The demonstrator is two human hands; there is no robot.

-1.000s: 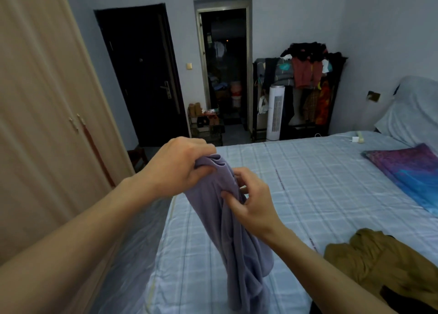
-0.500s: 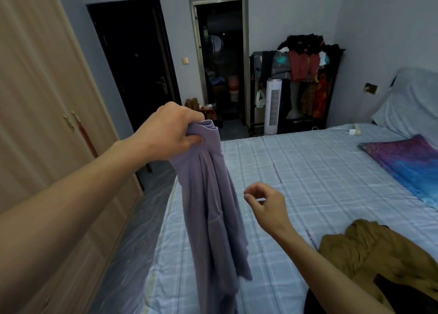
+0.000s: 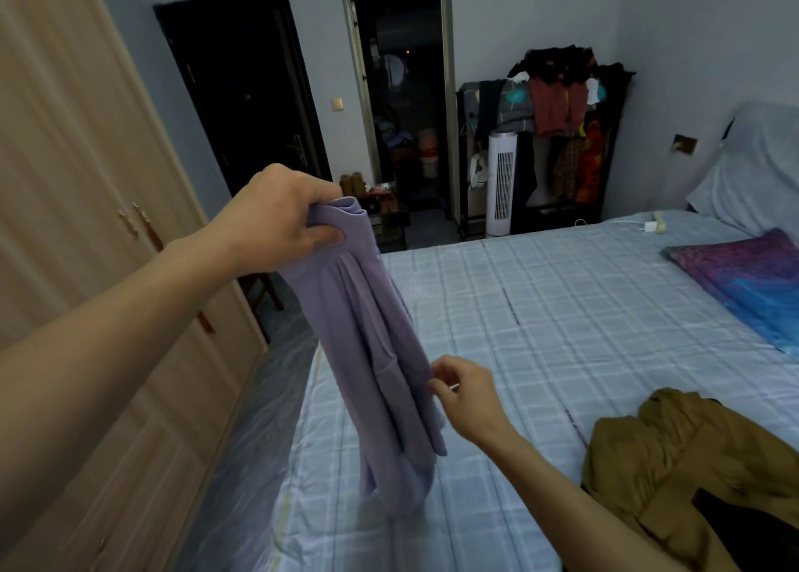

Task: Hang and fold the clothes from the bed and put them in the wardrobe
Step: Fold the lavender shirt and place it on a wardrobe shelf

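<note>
Purple garment (image 3: 380, 355) hangs from left hand (image 3: 281, 219), right hand (image 3: 465, 392) touching its edge.

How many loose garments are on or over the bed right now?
2, possibly more: the lilac garment hanging from the left hand, and the olive garment crumpled at the near right, something dark beneath.

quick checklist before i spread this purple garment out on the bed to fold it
1. Left hand grips the purple garment at its top: ok.
2. Right hand has hold of the garment's edge: cannot tell; the fingers are pinched right beside it.
3. Garment hangs clear of the bed: not ok, the bottom end looks bunched on the sheet.
4. Bare bed space ahead: ok.
5. Brown garment is clear of the folding spot: ok, it lies to the right.
6. Wardrobe doors open: not ok, they look shut.
</note>
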